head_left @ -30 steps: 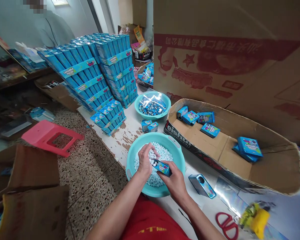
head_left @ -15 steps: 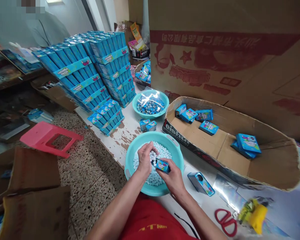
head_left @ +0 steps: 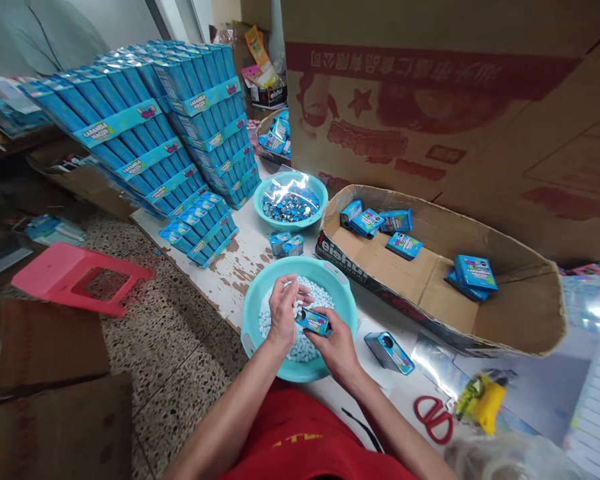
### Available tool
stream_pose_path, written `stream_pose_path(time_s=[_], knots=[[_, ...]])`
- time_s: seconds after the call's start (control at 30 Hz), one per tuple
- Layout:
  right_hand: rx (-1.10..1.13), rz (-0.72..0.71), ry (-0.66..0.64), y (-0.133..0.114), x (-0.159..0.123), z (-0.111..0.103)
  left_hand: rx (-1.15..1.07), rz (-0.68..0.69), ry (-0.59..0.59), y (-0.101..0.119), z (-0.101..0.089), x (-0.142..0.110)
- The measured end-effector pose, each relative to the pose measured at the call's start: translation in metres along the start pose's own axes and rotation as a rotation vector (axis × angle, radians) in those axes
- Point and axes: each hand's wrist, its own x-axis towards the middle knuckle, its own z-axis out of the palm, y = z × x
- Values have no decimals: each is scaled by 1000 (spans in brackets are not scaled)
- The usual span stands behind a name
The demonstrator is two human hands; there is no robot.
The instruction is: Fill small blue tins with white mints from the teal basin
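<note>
Blue tin is gripped in R hand, opening at L hand, curled round white pellets; prob. part-filled; 2nd tin on tabletop also uncapped.

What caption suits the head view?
Right hand holds blue tin, left hand at its opening, above basin of white pellets.

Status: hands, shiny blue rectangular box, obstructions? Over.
Right hand holding blue box. Left hand cupped at its open end with small white pellets. No visible obstruction.
</note>
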Motion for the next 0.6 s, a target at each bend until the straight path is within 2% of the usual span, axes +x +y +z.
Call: stream_pose_path(time_s=[0.33,0.5,0.6], knots=[[71,-1,5,-1,-3,-1,29,48,-38,1,2,-8],[84,-14,-7,-6,-1,-8,-49,26,-169,6,11,-16],[75,-13,-26,-8,-1,-20,-74,19,-220,12,12,-17]])
